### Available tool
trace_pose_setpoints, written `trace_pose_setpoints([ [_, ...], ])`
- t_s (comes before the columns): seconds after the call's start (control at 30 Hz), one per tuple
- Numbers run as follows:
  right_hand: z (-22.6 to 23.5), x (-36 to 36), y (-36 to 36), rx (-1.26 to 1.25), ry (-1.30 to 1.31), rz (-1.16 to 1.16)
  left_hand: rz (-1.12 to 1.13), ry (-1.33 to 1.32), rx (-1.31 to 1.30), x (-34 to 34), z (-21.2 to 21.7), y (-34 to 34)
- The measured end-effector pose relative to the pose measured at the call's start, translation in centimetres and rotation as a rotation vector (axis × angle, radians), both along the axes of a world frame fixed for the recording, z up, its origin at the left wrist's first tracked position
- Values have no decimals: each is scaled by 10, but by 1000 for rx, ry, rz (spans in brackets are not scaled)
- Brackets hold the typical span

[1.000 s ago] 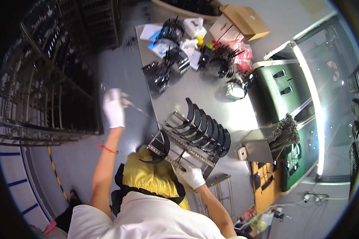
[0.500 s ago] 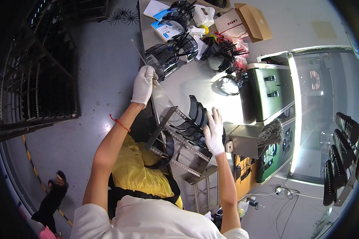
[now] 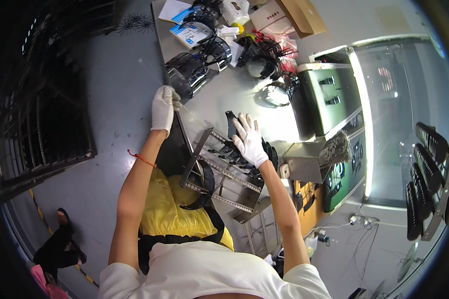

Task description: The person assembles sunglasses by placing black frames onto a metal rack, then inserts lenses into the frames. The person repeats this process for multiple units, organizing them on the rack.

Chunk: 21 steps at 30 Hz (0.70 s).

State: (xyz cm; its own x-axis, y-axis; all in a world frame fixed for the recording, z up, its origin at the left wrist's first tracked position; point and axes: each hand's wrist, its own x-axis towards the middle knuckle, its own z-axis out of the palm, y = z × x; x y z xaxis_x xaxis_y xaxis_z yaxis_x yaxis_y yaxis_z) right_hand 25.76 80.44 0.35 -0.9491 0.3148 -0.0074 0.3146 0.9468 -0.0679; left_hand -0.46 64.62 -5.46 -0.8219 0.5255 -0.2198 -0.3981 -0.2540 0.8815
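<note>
My left hand (image 3: 163,110), in a white glove, is closed at the table's left edge around a thin rod (image 3: 192,116), which slants out toward the metal rack. My right hand (image 3: 249,142), also gloved, lies with fingers spread over dark curved visor-like pieces (image 3: 231,122) standing in the slotted metal rack (image 3: 224,172). The hand partly hides them, so whether it presses on them I cannot tell. Another dark curved piece (image 3: 207,182) sits at the rack's near end, close to my yellow clothing.
Bundled dark curved pieces (image 3: 187,72) lie on the metal table (image 3: 219,94), with an open cardboard box (image 3: 302,17) behind. Green panels (image 3: 329,99) and a metal bin (image 3: 304,168) stand right. Dark shelving (image 3: 40,99) rises left; another person's legs (image 3: 62,244) show lower left.
My right hand has shifted left and up over the dark pieces. The left hand sits slightly further left in view, and the rod's far end no longer shows clearly. The whole view has shifted a little.
</note>
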Motion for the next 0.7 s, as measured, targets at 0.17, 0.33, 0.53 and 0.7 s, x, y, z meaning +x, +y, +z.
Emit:
trace_pose_setpoints([
  [0.17,-1,5,-1,-8,-13,-23,-79,-193,-84,28,-23,-7],
  [0.33,2,2,-1,11,-29,-14,-208,-264,-95,54,-26,-4],
  [0.53,-1,6,0,27,4,1,-61,-140,-117,16,-30,-10],
  [0.7,-2,5,0,25,9,7,-183,-186,-47,16,-21,-4],
])
